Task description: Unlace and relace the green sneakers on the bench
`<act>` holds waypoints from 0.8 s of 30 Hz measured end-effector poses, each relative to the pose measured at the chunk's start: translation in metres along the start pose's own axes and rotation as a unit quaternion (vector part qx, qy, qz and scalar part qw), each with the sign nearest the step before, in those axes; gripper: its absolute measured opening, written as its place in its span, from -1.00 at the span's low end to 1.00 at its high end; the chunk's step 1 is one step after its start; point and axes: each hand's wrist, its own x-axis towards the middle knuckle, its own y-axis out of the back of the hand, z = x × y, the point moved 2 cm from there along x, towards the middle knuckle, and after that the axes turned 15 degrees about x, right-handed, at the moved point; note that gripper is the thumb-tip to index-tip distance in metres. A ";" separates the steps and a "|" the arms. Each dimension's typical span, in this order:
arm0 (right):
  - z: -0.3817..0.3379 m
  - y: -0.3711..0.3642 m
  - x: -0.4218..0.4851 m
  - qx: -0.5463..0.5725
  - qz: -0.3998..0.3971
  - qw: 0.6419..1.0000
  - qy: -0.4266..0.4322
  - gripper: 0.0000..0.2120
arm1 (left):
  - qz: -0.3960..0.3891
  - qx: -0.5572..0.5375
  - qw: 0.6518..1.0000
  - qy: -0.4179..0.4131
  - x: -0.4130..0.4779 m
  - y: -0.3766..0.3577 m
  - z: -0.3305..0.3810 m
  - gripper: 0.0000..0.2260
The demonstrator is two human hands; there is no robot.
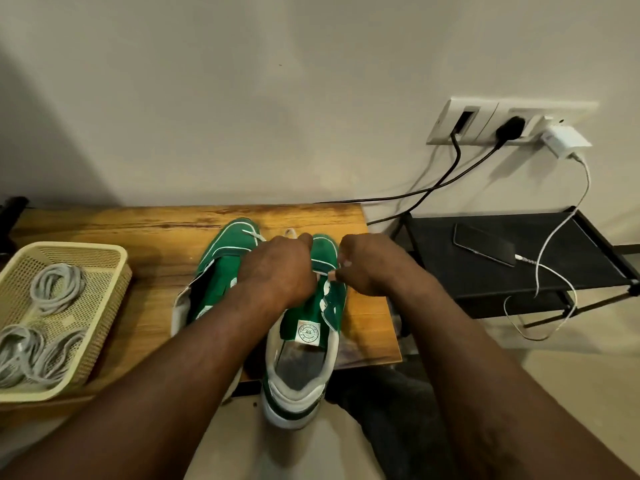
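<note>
A beige mesh basket (76, 247) holds coiled grey cords (57, 285). A phone (485, 243) lies on a black rack (433, 265), cabled to a white charger (566, 138).

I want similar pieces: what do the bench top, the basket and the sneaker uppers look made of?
Bench top: wood or wood-look laminate, low sheen, streaky brown grain. Basket: pale yellow plastic, judging by its moulded perforated walls. Sneaker uppers: probably green suede or canvas, matte and soft-looking; blur leaves it open.
</note>
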 end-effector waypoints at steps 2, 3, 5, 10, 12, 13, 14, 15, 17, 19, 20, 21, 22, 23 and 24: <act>0.004 -0.014 0.008 -0.017 -0.045 0.999 -0.019 -0.73 | -0.009 0.017 1.000 -0.021 0.001 -0.004 0.002 -0.52; 0.006 -0.018 0.011 -0.026 -0.056 0.998 -0.019 -0.72 | -0.026 0.027 0.999 -0.030 0.001 -0.007 0.003 -0.49; 0.011 -0.023 0.018 -0.028 -0.072 0.997 -0.025 -0.71 | -0.061 0.047 0.996 -0.044 0.002 -0.015 0.006 -0.47; 0.011 -0.026 0.020 0.010 -0.104 0.994 -0.032 -0.68 | -0.071 0.060 0.995 -0.044 0.004 -0.019 0.011 -0.50; 0.008 -0.022 0.018 0.117 -0.120 0.984 -0.056 -0.77 | -0.075 0.064 0.994 -0.038 0.006 -0.019 0.013 -0.47; 0.008 -0.018 0.016 0.192 -0.121 0.971 -0.078 -0.81 | -0.078 0.064 0.994 -0.035 0.007 -0.019 0.013 -0.44; 0.008 -0.014 0.013 0.255 -0.123 0.954 -0.097 -0.81 | -0.080 0.060 0.994 -0.033 0.008 -0.018 0.013 -0.41; 0.009 -0.012 0.011 0.304 -0.121 0.939 -0.109 -0.80 | -0.082 0.056 0.995 -0.031 0.009 -0.018 0.012 -0.40; 0.011 -0.008 0.008 0.369 -0.117 0.914 -0.119 -0.76 | -0.085 0.055 0.995 -0.027 0.011 -0.016 0.010 -0.38; 0.009 -0.002 0.001 0.430 -0.118 0.889 -0.106 -0.68 | -0.088 0.061 0.994 -0.023 0.014 -0.016 0.006 -0.35; 0.006 0.003 -0.004 0.474 -0.119 0.868 -0.089 -0.68 | -0.090 0.061 0.994 -0.021 0.016 -0.017 0.004 -0.34; 0.005 0.011 -0.010 0.521 -0.120 0.842 -0.065 -0.72 | -0.089 0.057 0.994 -0.021 0.018 -0.017 0.002 -0.36; 0.005 0.019 -0.016 0.566 -0.122 0.815 -0.035 -0.76 | -0.088 0.051 0.995 -0.020 0.019 -0.019 0.000 -0.38; 0.006 0.027 -0.023 0.601 -0.125 0.789 -0.002 -0.78 | -0.088 0.047 0.995 -0.021 0.020 -0.020 0.000 -0.40; 0.008 0.034 -0.030 0.625 -0.131 0.769 0.035 -0.79 | -0.089 0.048 0.995 -0.023 0.019 -0.020 0.000 -0.41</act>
